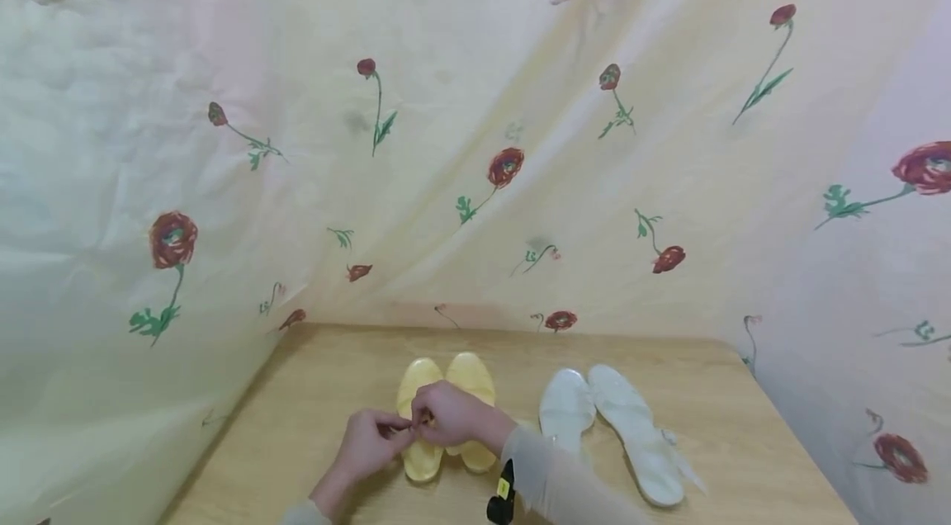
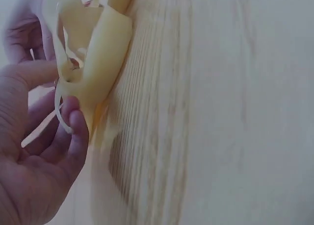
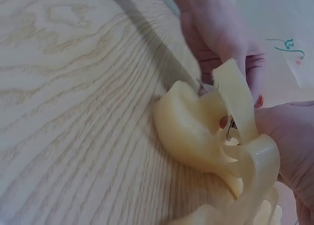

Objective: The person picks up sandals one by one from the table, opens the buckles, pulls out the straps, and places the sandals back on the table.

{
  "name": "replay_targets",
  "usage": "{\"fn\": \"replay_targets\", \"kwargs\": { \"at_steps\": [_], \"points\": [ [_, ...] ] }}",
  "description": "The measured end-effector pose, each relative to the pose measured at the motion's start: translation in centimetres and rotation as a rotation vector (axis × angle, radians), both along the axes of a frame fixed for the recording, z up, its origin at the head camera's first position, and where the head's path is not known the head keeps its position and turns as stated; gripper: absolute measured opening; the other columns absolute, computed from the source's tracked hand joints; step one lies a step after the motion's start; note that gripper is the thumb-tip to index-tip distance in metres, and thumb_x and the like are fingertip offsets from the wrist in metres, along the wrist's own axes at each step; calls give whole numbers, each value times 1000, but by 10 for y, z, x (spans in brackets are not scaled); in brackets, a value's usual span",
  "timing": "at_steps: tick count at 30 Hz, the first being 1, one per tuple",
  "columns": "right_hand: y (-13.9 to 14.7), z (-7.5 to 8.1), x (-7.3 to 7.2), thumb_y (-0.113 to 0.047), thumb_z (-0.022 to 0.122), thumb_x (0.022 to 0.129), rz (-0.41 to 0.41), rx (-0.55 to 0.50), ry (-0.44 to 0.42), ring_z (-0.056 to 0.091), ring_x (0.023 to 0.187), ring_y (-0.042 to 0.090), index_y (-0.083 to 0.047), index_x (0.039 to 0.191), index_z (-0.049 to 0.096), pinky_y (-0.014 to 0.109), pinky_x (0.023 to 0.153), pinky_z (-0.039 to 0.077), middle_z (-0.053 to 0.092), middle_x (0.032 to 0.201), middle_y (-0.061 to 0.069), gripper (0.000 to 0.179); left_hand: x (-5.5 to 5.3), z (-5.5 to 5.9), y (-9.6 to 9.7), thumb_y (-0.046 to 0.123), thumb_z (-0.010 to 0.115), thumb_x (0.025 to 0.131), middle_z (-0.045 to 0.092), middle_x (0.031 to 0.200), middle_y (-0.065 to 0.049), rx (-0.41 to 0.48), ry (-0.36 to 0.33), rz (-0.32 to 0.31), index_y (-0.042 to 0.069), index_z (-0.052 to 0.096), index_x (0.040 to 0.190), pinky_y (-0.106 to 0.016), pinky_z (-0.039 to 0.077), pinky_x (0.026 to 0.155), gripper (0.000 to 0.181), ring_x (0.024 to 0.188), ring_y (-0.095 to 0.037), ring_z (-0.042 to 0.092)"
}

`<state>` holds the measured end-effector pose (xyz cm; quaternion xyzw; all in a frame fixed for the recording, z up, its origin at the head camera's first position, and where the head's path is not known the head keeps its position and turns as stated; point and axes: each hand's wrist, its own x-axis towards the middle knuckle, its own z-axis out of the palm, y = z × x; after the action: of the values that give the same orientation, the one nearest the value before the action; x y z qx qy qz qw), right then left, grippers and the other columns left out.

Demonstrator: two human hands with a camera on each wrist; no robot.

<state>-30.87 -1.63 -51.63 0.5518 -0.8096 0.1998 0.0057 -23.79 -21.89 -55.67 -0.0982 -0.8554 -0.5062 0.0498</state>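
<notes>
A pair of yellow sandals lies on the wooden table in the head view. Both hands meet over the ankle strap of the left yellow sandal; its mate, the right yellow sandal, is beside it, partly covered by the right hand. My left hand pinches the strap's end between thumb and fingers. Opposite it, my right hand grips the strap near a small metal buckle. The right fingertips are partly hidden behind the strap, and the exact fastening is hard to make out.
To the right lie two white sandals, one partly behind the right sleeve and the other angled outward. Flower-patterned sheeting surrounds the wooden table. A black device sits at the right wrist.
</notes>
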Motion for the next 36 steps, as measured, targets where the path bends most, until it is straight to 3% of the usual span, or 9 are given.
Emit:
{"fn": "replay_targets", "kwargs": {
  "at_steps": [5,10,15,18,21,28,33,36],
  "points": [
    [-5,-1,-3,-11,82,92,-44,-41,-90,66,80,-5,-14,87,77,4,77,49,79,87,-6,8,4,8,-5,12,88,85,81,94,-15,105,-125,24,-1,82,105,-20,56,61,24,67,-7,68],
    [-6,-4,-5,-9,83,90,-57,-74,-154,66,77,-3,-14,84,77,5,75,49,79,85,-6,9,4,15,-7,6,87,83,81,100,-19,138,-174,35,-4,79,108,-18,58,70,28,79,-10,73],
    [-8,-9,-6,-6,86,85,-33,-145,-174,60,74,-4,-13,78,72,7,73,49,77,81,-3,17,0,13,-8,10,88,83,81,100,-19,111,-159,35,-3,81,106,-18,57,70,27,81,-12,73],
    [-9,-13,-9,-8,87,83,-16,-161,-140,58,72,-2,-14,75,69,7,70,46,73,78,-3,21,-5,11,-9,15,89,85,82,99,-17,74,-154,23,0,82,105,-20,56,68,26,79,-11,71],
    [-8,-16,-12,-8,87,82,-11,-153,-111,58,70,1,-15,74,69,7,68,45,71,76,-4,21,-8,9,-9,16,90,85,81,96,-12,33,-143,20,3,83,102,-20,55,67,22,78,-9,68],
    [-6,-10,-15,-3,84,80,-2,-99,-101,54,72,-1,-12,74,65,8,68,44,67,77,-4,22,-11,11,-8,18,89,85,80,87,-7,-68,-27,9,8,85,92,-21,55,65,13,72,-5,64],
    [-1,-5,-17,-4,82,82,-13,-75,-122,48,68,-2,-13,75,62,11,64,42,64,76,-4,23,-13,9,-5,13,88,84,81,85,-8,-78,15,3,6,85,90,-20,57,64,11,68,-4,66],
    [-1,-4,-16,-5,80,85,-15,-79,-150,58,75,0,-12,79,66,11,70,48,69,81,-3,18,-11,8,-5,12,90,83,81,84,-8,-61,15,26,6,84,89,-20,57,64,10,68,-4,67]
  ]
}}
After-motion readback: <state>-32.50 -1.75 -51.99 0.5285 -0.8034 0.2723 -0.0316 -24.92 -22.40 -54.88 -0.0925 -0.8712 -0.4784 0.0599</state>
